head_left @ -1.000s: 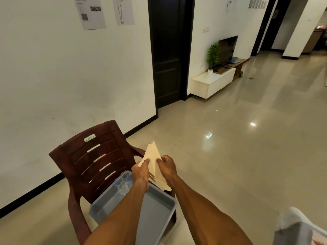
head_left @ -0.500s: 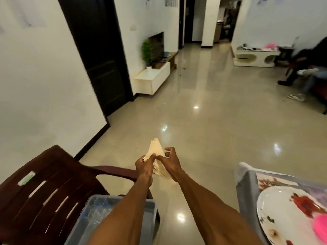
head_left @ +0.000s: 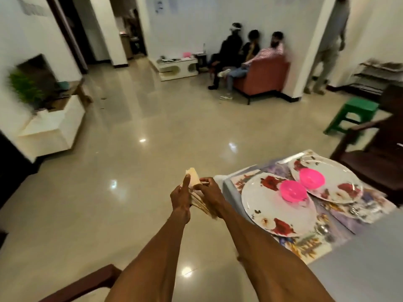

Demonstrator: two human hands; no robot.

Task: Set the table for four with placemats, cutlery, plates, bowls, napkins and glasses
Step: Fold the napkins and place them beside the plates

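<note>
Both hands, left hand (head_left: 181, 198) and right hand (head_left: 210, 196), hold napkins (head_left: 194, 180) beside two plates (head_left: 263, 203).

White walls, glossy beige tile floor (head_left: 122, 162), orange sofa (head_left: 261, 77), green stool (head_left: 357, 110).

The napkins (head_left: 194, 179) held between the two hands are pale cream. The worktop (head_left: 370, 269) is plain grey. Two white plates carry red flower prints with small dark leaf marks: one (head_left: 268, 212) toward the near edge, one (head_left: 340, 182) toward the far edge. A bright pink bowl (head_left: 293, 190) sits on the nearer plate and another pink bowl (head_left: 311, 178) on the farther. The placemats (head_left: 305, 245) under them show a busy floral print in purple, yellow and red. The floor (head_left: 130, 171) is glossy beige.
</note>
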